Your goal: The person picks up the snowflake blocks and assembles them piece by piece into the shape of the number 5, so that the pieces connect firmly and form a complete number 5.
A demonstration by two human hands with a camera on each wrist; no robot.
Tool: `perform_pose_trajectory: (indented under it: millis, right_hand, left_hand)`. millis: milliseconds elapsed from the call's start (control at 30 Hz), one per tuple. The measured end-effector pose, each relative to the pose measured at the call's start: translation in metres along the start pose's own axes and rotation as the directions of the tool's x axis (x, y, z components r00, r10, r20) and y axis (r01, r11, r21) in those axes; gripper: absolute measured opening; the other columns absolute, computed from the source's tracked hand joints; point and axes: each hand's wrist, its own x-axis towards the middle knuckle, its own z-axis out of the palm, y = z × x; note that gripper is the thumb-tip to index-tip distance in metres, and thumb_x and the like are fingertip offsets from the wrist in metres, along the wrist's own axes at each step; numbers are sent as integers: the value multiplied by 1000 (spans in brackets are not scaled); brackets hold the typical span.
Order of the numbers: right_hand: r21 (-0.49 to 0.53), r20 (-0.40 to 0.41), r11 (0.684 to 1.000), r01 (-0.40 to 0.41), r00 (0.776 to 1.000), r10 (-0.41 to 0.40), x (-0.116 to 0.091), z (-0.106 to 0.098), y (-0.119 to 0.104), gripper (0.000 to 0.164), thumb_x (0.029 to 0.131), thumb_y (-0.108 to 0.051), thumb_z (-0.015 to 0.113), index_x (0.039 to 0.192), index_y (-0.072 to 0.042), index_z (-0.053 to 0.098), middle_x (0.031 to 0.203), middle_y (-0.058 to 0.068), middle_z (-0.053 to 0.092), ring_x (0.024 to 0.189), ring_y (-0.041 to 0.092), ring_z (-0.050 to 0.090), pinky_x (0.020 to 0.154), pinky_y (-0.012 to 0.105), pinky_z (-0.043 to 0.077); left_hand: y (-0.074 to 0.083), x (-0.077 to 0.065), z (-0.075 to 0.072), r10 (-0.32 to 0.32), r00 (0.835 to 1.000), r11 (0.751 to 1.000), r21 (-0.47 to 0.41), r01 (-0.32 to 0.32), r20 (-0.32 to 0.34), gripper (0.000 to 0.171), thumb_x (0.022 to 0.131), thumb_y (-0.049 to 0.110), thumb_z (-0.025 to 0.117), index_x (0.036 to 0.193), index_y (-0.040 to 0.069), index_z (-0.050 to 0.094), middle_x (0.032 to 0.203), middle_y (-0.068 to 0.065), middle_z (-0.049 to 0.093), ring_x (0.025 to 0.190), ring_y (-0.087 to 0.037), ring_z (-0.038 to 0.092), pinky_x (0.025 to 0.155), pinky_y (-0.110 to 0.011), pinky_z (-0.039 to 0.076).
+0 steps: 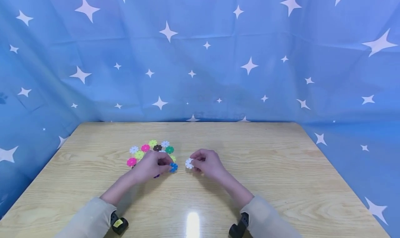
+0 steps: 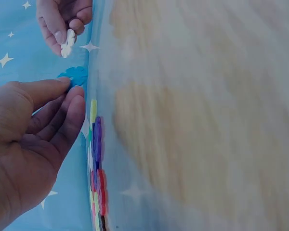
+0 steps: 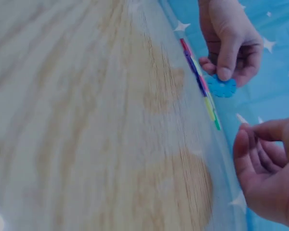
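My left hand [image 1: 150,166] pinches a blue interlocking disc [image 1: 173,167] with a notched edge between thumb and fingers. Just across from it, my right hand [image 1: 208,163] holds a white interlocking disc [image 1: 189,163] by its right side. A small gap separates the two discs in the head view. In the left wrist view the blue disc [image 2: 75,76] sits at the fingertips, and the white disc [image 2: 68,44] shows edge-on beyond it. The right wrist view shows the blue disc [image 3: 221,86] flat-on, while the white one is hidden there.
Several more notched discs in pink, yellow, green and other colours lie flat behind and under my left hand, such as a pink disc [image 1: 131,162] and a green disc [image 1: 169,150]. They rest on a wooden table [image 1: 265,154]. A blue star-patterned cloth [image 1: 206,85] hangs behind.
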Motion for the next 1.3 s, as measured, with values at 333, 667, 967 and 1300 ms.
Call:
perform_pose_trajectory:
  millis: [333,667,967,1300]
  right_hand:
    - [212,6,975,-66,998,66,-6,-2,-1,17,96,5,63,111,11,65,90,14,66,72,20,67,69,33,61]
    - [336,4,937,-96,995,101,-8,-1,-2,19,98,4,61,115,13,62,95,17,63,77,22,69,72,33,61]
    - [417,-17,905,-86,995,102,-11,0,-1,23,97,5,60,118,15,58,93,17,67,77,19,70,78,33,61]
    - [459,-100,886,-61,988,120,-23,2,-11,19,98,7,59,115,15,59,96,19,64,78,19,71,80,32,61]
  left_hand:
    - [12,1,10,66,995,994,-83,-73,-79,7,92,1,74,95,6,75,84,2,70,69,-12,61,60,-25,54]
    - [20,9,20,128,982,990,-44,-136,-142,10,90,-1,76,95,8,76,86,5,69,76,-10,63,68,-27,57]
    - [24,11,25,150,967,986,-37,-161,-205,11,89,-3,76,94,7,77,85,3,70,71,-10,63,63,-26,56]
    - [33,16,27,144,948,988,-4,-152,-285,12,86,-5,79,89,7,80,79,2,73,67,-7,64,58,-25,56]
